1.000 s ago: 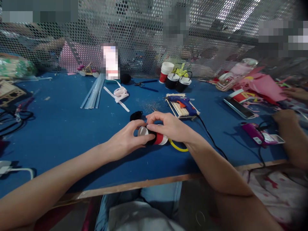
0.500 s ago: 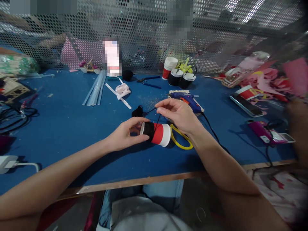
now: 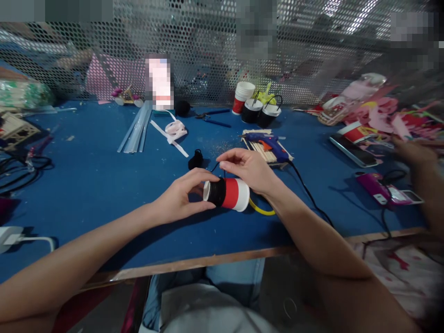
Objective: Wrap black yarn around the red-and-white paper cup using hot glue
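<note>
My left hand [image 3: 183,195] grips a paper cup [image 3: 236,194] by its left end, thumb in front and fingers behind. The cup lies on its side, red and white, with black yarn [image 3: 218,192] wound round its left part. My right hand [image 3: 244,169] is above the cup and pinches the strand of yarn between thumb and fingertips. The strand runs up from the cup to the pinch. Behind my left hand lies a small black yarn ball [image 3: 196,159]. Yellow-handled scissors [image 3: 262,210] lie to the cup's right, partly hidden by my right arm.
A blue glue gun [image 3: 272,147] rests on a bundle of sticks, its cord trailing right. Farther back stand several cups [image 3: 252,111], pliers [image 3: 218,118], white ribbon [image 3: 175,132] and clear glue sticks [image 3: 135,129]. At right are a phone [image 3: 353,150] and another person's hand [image 3: 412,152].
My right hand has moved left and slightly down with the yarn. More black yarn covers the cup, which has shifted slightly right. At far right, the other person's hand has reached farther in.
</note>
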### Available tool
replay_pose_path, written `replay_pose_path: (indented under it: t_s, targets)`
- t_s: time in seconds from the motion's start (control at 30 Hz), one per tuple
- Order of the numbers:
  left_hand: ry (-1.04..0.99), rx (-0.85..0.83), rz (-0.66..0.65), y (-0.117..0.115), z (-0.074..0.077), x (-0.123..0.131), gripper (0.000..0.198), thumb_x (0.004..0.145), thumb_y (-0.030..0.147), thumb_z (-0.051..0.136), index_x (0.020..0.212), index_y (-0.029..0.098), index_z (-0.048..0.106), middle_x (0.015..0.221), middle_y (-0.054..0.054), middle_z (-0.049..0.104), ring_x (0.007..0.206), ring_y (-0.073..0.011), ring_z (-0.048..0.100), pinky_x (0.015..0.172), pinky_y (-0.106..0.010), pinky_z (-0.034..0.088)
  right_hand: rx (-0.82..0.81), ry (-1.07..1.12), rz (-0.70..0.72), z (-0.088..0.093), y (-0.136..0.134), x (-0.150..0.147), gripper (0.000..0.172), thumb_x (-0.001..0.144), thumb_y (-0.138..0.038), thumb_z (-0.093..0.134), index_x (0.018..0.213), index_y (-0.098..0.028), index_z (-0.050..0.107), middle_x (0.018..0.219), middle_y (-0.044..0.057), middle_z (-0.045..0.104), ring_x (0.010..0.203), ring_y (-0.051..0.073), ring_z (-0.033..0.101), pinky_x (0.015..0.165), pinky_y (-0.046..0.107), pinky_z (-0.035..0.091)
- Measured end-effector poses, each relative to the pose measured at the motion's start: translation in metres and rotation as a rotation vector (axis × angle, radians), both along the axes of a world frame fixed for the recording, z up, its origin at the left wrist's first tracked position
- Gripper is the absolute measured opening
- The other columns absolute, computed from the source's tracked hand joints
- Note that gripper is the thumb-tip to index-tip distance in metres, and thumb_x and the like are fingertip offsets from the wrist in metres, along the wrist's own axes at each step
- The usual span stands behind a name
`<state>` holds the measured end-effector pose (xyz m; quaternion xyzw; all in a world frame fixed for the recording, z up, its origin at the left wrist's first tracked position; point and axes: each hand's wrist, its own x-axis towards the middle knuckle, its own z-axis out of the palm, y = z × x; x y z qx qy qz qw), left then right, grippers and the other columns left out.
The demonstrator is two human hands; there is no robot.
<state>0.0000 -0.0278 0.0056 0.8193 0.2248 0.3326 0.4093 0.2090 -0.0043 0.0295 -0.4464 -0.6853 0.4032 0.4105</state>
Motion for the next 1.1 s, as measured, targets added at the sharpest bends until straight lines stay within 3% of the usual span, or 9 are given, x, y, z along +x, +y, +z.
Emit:
replay_pose_path:
  t_s: [0.13,0.4,0.7,1.1]
  targets:
    - [0.007,0.088,0.015,0.0005,-0.0013,-0.0001,0.041,0.079,0.021,0.063,0.117,0.02,0.05,0.123,-0.013,0.044,0.113,-0.0227,0.049,0.086,-0.034,0.052,-0.036,-0.034,0.007,0.001,-0.002,-0.0017,0.015,0.074,-0.027,0.064,0.086,-0.018,0.066,0.079,0.001,0.067,0.071,0.011,0.06,0.069,0.027,0.048]
    - [0.039,0.164,0.064,0.0008,-0.0031,-0.0004,0.037,0.079,0.027,0.063,0.113,0.02,0.051,0.12,-0.012,0.046,0.111,-0.0221,0.051,0.087,-0.035,0.051,-0.025,-0.06,0.011,0.0005,-0.005,-0.0048,0.014,0.074,-0.026,0.063,0.085,-0.018,0.066,0.08,0.001,0.068,0.073,0.012,0.061,0.068,0.027,0.05]
    - [0.119,0.29,0.057,0.0007,0.0006,0.0002,0.028,0.083,0.023,0.058,0.11,0.018,0.052,0.119,-0.013,0.049,0.116,-0.0218,0.047,0.098,-0.04,0.042,-0.03,-0.068,0.024,0.0006,-0.0052,-0.0057,0.014,0.075,-0.025,0.062,0.086,-0.018,0.065,0.08,0.001,0.068,0.073,0.012,0.062,0.068,0.026,0.049]
    - [0.166,0.368,0.062,0.0007,-0.0026,-0.0003,0.042,0.083,0.024,0.058,0.121,0.018,0.043,0.122,-0.014,0.047,0.119,-0.0238,0.045,0.099,-0.043,0.043,-0.047,-0.097,0.032,-0.0024,-0.0057,-0.008,0.012,0.075,-0.023,0.061,0.085,-0.018,0.065,0.081,0.002,0.068,0.075,0.013,0.063,0.07,0.027,0.049]
